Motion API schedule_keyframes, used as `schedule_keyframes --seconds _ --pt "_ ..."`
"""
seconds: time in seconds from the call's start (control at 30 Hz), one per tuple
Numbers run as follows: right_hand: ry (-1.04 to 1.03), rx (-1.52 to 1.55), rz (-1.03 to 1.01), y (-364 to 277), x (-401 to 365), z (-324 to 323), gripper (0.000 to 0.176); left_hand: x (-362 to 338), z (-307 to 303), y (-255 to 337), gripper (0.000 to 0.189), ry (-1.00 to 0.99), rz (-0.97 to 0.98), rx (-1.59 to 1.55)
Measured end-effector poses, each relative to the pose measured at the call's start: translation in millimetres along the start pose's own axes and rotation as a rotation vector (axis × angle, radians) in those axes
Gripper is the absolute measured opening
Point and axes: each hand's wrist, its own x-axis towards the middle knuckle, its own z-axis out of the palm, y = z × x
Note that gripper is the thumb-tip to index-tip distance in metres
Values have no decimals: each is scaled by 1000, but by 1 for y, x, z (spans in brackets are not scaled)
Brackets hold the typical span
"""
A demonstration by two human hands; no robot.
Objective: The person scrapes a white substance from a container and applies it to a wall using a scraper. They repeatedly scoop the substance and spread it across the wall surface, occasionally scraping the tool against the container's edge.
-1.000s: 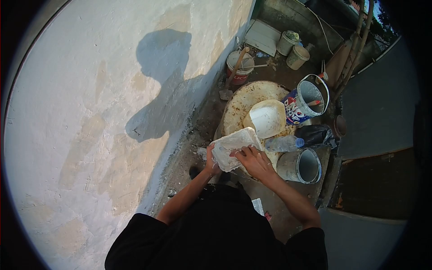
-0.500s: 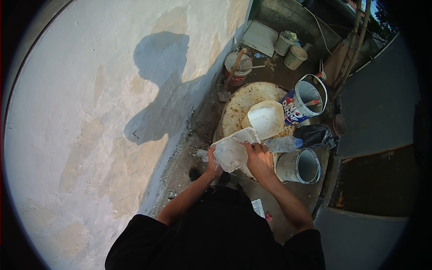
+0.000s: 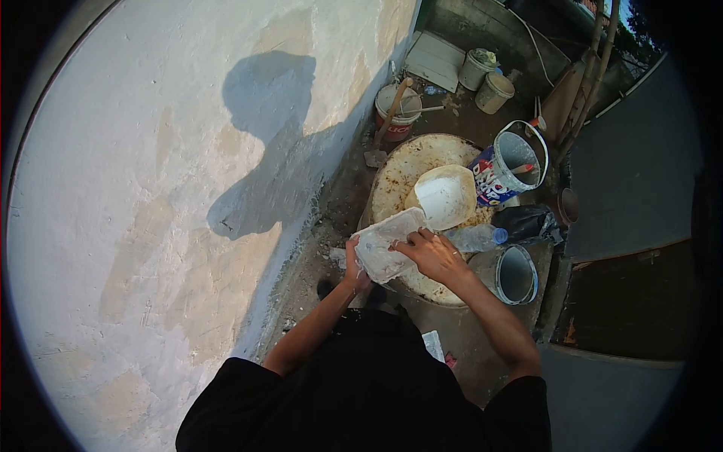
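I hold a white, plaster-smeared rectangular tub tilted above the edge of a round, crusted table top. My left hand grips the tub's near left corner from below. Fingers of my right hand reach over its right rim into the inside; whether they hold a tool is hidden. Just beyond the tub a white bowl-shaped container rests on the round top.
A clear plastic bottle lies to the right, beside a grey bucket and a black bag. A blue-and-white paint bucket stands farther back. A red-and-white bucket with a handle and two small pots sit near the plastered wall.
My right hand has shifted along the tub's right rim and now reaches further inside; the tub has tipped slightly. My left hand keeps its grip on the corner.
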Motion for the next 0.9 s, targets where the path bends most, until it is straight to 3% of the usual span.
schedule_keyframes --seconds 0.1,0.5,0.8,0.9 --pt "24 -15 -49 5 2 4 47 1 -3 1 62 -21 -16 3" --pt "42 -132 -190 -15 0 8 26 4 1 7 66 -18 -7 18" --pt "128 -60 -85 -1 7 -4 40 10 -15 -2 67 1 -52 70" --pt "103 -74 -97 -11 13 -10 35 10 -17 -5 65 -5 -94 58"
